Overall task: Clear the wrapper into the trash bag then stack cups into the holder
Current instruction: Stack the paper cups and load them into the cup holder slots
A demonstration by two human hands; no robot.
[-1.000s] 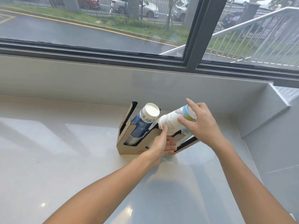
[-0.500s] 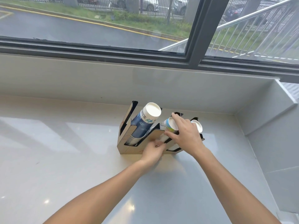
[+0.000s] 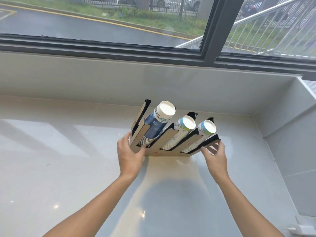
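Cardboard holder [image 3: 168, 152] is sitting on the tabletop [image 3: 68, 168] near the back wall, three slanted slots, each filled: blue stack [image 3: 153, 127] in the left slot, two white stacks [image 3: 177, 132] in the middle and right slots. I am gripping the holder at both ends. Left hand [image 3: 130, 155] is wrapping the left corner, thumb over the front face, fingers behind. Right hand [image 3: 216, 157] is pinching the black right edge between thumb and fingertips.

Judgement: cups appear seated; the step in hand is squaring or shifting the holder. I am aiming to keep both grips even and the base flat, since the stacks are leaning back and up and a tilt could slide them out. Cardboard will flex if squeezed hard, so light pressure only.

Surroundings: window [image 3: 119, 23] above the wall, corner ledge [image 3: 290, 103] to the right. Nothing is blocking the holder. No wrapper or trash bag in view.
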